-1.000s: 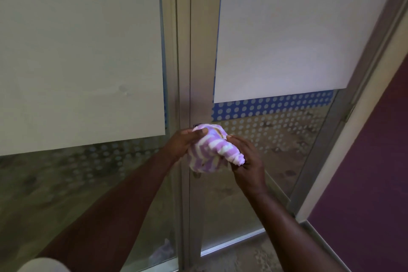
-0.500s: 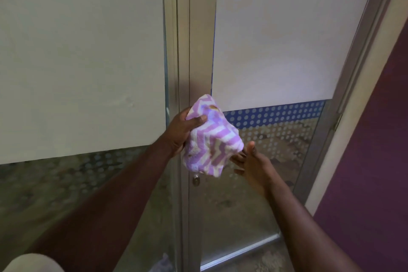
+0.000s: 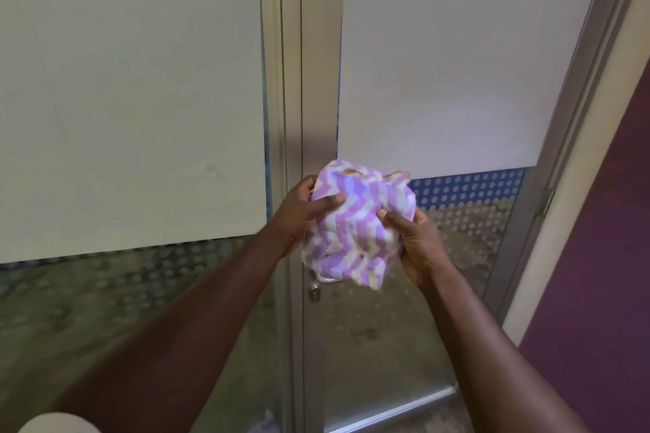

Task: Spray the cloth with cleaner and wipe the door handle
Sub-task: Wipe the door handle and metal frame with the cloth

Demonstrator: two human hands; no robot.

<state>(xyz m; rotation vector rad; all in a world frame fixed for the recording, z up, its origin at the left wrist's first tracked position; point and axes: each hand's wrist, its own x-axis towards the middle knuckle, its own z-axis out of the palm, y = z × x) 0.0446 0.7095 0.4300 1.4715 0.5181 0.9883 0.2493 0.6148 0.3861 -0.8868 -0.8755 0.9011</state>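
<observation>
A purple and white zigzag cloth (image 3: 355, 225) is bunched up in front of the door's metal stile. My left hand (image 3: 299, 211) grips its left side with the thumb pressed on the front. My right hand (image 3: 415, 239) holds its lower right side. The door handle (image 3: 325, 278) is almost wholly hidden behind the cloth; only a small silver part shows under it, above the round keyhole (image 3: 314, 293). No spray bottle is in view.
The glass door (image 3: 457, 81) and the glass panel (image 3: 123, 98) to its left carry large white sheets and dotted film. A purple wall (image 3: 598, 292) stands at the right. A pale rounded object (image 3: 52, 424) shows at the bottom left corner.
My right hand, which had come off the cloth half a second ago, is back on its right side. The cloth sits spread wider between both hands, in front of the handle.
</observation>
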